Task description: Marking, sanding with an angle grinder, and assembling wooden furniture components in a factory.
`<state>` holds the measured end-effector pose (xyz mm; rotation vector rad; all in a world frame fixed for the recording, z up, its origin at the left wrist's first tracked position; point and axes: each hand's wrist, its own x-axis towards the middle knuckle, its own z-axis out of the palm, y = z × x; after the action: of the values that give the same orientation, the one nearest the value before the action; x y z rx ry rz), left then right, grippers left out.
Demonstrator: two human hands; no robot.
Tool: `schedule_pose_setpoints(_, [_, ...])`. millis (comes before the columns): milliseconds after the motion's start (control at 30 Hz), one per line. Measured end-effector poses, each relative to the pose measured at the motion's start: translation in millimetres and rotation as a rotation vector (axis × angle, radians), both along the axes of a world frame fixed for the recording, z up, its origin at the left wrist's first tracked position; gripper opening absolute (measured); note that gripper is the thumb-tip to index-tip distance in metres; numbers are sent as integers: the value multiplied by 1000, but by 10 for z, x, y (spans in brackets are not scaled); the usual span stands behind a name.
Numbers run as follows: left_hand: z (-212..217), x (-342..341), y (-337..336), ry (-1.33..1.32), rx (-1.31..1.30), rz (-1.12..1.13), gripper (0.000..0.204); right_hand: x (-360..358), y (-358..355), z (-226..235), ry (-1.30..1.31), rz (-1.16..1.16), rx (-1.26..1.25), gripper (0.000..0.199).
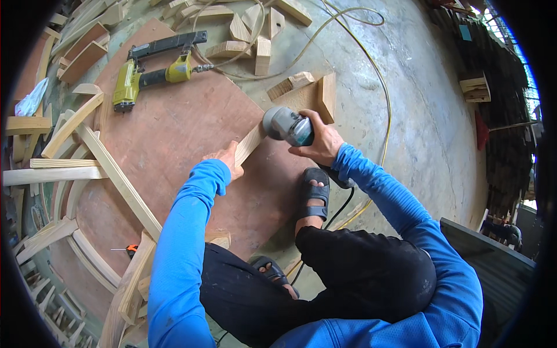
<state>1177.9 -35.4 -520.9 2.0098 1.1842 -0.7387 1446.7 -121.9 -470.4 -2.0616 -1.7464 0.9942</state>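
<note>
My right hand (326, 141) is wrapped round the body of a grey and teal angle grinder (297, 130). The grinder's round head meets the far end of a pale wooden block (250, 145). Gripped at its near end by my left hand (228, 160), the block tilts up from the reddish plywood sheet (174, 139) below it. The disc itself is hidden from this side. A black cord (342, 206) runs down from the grinder past my sandalled foot (315, 191).
A yellow-green nail gun (129, 87) lies on the plywood, joined to a yellowish air hose (386, 110) looping over the concrete. Wooden offcuts (263, 55) lie beyond. Curved wooden frame pieces (119, 177) crowd the left, near an orange-handled tool (132, 250). A stack of dark wood (505, 116) stands right.
</note>
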Motion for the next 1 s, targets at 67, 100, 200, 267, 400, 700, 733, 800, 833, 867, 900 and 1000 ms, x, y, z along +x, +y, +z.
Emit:
schedule_pose_setpoints(67, [23, 12, 7, 15, 3, -1, 57, -123, -9, 31, 6, 64, -38, 88])
schedule_pose_setpoints(100, [29, 19, 6, 30, -13, 7, 59, -160, 1, 23, 24, 82, -53, 87])
schedule_pose_setpoints(200, [43, -4, -10, 34, -26, 13, 60, -136, -14, -31, 50, 96, -71, 87])
schedule_pose_setpoints(267, [36, 11, -6, 11, -16, 20, 60, -88, -29, -45, 47, 103, -66, 87])
schedule_pose_setpoints(400, [10, -2, -4, 38, -10, 12, 61, -93, -3, -31, 24, 50, -83, 86])
schedule_pose_setpoints(700, [17, 6, 28, 40, -12, 8, 61, 121, -77, -57, -8, -102, 7, 88])
schedule_pose_setpoints(733, [5, 18, 6, 45, -17, 3, 61, 101, -114, -52, -8, -105, 3, 88])
schedule_pose_setpoints(800, [-3, 41, -15, 50, -24, 2, 61, 26, -143, -18, 26, -41, -19, 87])
schedule_pose_setpoints(833, [33, 38, -5, 60, -22, 4, 60, -56, -106, 19, 27, -3, -67, 86])
schedule_pose_setpoints(867, [76, 32, -2, 65, -20, 0, 60, -136, -89, 27, 42, 38, -66, 86])
schedule_pose_setpoints(900, [123, 23, -3, 62, -15, 8, 61, -167, -51, 27, 51, 54, -83, 86])
schedule_pose_setpoints(1000, [55, 30, -34, 49, -15, 9, 62, -62, 0, -41, 30, 14, -107, 87])
